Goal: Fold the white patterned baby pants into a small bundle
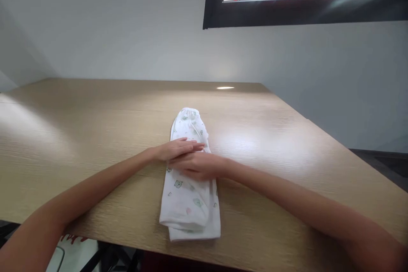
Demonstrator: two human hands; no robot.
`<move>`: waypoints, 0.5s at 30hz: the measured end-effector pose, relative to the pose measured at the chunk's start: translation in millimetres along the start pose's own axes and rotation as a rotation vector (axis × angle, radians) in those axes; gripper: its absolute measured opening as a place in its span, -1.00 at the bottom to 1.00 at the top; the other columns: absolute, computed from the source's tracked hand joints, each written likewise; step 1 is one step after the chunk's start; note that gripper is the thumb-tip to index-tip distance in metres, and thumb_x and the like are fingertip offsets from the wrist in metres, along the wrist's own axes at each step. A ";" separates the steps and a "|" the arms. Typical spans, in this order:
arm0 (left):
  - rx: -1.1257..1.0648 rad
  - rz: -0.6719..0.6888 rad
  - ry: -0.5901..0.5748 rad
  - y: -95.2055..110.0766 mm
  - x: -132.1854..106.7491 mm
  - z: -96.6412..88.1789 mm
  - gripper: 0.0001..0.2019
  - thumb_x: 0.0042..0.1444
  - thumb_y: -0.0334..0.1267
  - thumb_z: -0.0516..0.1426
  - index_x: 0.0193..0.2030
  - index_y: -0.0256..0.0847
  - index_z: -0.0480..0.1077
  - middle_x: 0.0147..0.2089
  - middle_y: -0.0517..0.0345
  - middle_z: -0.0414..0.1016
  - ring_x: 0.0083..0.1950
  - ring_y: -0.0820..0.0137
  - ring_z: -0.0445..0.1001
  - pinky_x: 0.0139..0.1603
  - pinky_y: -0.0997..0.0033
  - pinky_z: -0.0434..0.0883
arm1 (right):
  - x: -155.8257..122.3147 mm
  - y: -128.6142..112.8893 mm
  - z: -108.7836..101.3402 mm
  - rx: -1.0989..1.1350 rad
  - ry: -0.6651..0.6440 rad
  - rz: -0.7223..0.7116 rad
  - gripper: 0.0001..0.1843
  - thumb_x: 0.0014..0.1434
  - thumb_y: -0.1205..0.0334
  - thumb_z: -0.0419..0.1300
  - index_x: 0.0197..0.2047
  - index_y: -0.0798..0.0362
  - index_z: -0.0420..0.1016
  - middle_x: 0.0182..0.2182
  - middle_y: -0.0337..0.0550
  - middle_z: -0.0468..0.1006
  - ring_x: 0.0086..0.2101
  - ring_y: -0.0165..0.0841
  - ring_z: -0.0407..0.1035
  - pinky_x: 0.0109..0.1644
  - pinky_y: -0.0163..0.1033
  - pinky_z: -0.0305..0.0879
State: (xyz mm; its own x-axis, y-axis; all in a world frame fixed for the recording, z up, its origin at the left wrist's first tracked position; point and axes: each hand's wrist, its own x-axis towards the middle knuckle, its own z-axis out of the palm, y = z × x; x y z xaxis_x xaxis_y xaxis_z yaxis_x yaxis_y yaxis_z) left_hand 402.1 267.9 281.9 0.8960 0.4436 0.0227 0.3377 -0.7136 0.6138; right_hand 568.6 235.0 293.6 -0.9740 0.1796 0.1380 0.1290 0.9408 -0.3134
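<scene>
White cloth pants (185, 197) with little bear pictures lie folded long on the table (95, 127). They look soft, light and floppy, and not easy to break. The loose layers at their near end seem good to pinch. Both hands lie together across their middle, left hand (178, 148) beyond right hand (199, 165), and neither grips. The table's front edge is close to the pants' near end; wood stretches wide to their left, less to their right.
</scene>
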 end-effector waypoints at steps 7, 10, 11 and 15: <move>0.463 -0.165 0.098 -64.5 59.5 -35.5 -0.55 0.27 -0.14 -0.31 0.30 -0.02 -0.16 0.34 0.29 -0.22 0.34 0.41 -0.27 0.28 0.14 -0.35 | -1.3 -68.9 39.1 -0.091 -0.024 -0.091 -0.39 0.22 0.02 0.01 0.23 0.19 0.02 0.22 -0.12 0.03 0.21 -0.22 -0.24 0.27 -0.11 -0.31; 0.501 -0.216 0.137 -75.2 74.7 -48.7 -0.55 0.27 -0.18 -0.31 0.30 -0.07 -0.18 0.34 0.26 -0.19 0.33 0.48 -0.22 0.28 0.22 -0.29 | -2.6 -85.6 42.0 -0.113 -0.046 -0.146 -0.28 0.15 -0.08 0.06 0.22 0.19 0.03 0.22 -0.14 0.02 0.19 -0.18 -0.20 0.27 -0.10 -0.30; 0.519 -0.219 0.150 -72.0 74.9 -49.2 -0.55 0.26 -0.20 -0.30 0.29 -0.08 -0.16 0.34 0.25 -0.17 0.32 0.47 -0.20 0.28 0.23 -0.27 | -2.4 -87.9 41.6 -0.129 -0.045 -0.156 -0.27 0.14 -0.08 0.07 0.22 0.22 0.03 0.22 -0.12 0.02 0.19 -0.17 -0.18 0.26 -0.11 -0.27; 0.684 -0.295 0.191 -32.4 55.6 -36.0 -0.61 0.22 -0.31 -0.22 0.12 -0.22 0.20 0.17 0.05 0.22 0.17 0.34 0.17 0.20 0.24 0.00 | -1.1 -94.4 30.1 -0.203 -0.029 -0.087 -0.24 0.13 -0.07 0.09 0.19 0.33 0.02 0.14 0.09 0.14 0.09 -0.16 0.03 0.16 -0.13 -0.03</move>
State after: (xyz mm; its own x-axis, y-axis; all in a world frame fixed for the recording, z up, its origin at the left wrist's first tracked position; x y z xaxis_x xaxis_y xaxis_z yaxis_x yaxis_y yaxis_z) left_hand 430.7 335.2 291.7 0.6967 0.7091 0.1084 0.7139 -0.7002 -0.0081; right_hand 551.9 137.3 294.8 -0.9877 0.0900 0.1280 0.0766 0.9914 -0.1057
